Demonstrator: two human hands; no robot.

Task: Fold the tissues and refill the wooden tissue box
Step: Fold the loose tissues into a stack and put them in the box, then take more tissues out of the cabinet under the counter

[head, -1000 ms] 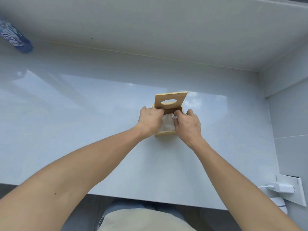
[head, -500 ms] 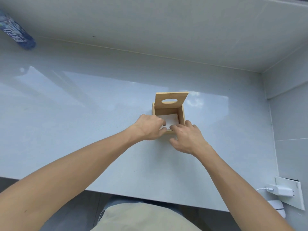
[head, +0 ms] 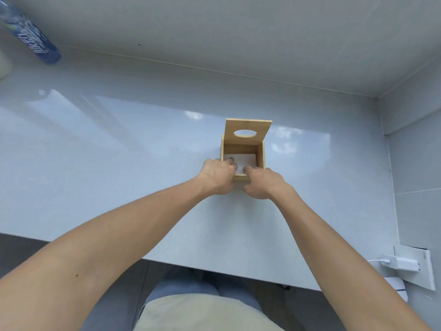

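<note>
- Since a second ago your left hand (head: 218, 175) and right hand (head: 263, 181) have drawn back to the box's (head: 261, 155) near rim, fingers curled, gripping nothing.
- Tissues (head: 245, 160) lie flat inside, mid-counter (head: 119, 163).
- Soft, light, crushable: press gently; hold the stiff box by its walls.

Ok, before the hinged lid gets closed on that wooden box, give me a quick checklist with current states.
1. White folded tissues lying flat inside the square wooden tissue box: ok.
2. Hinged wooden lid with oval hole standing open: ok.
3. Left hand clear of the box: not ok, its fingers reach over the near rim.
4. Right hand clear: not ok, fingertips at the near wall.
5. Tissue end ready to feed through the hole: cannot tell.
</note>
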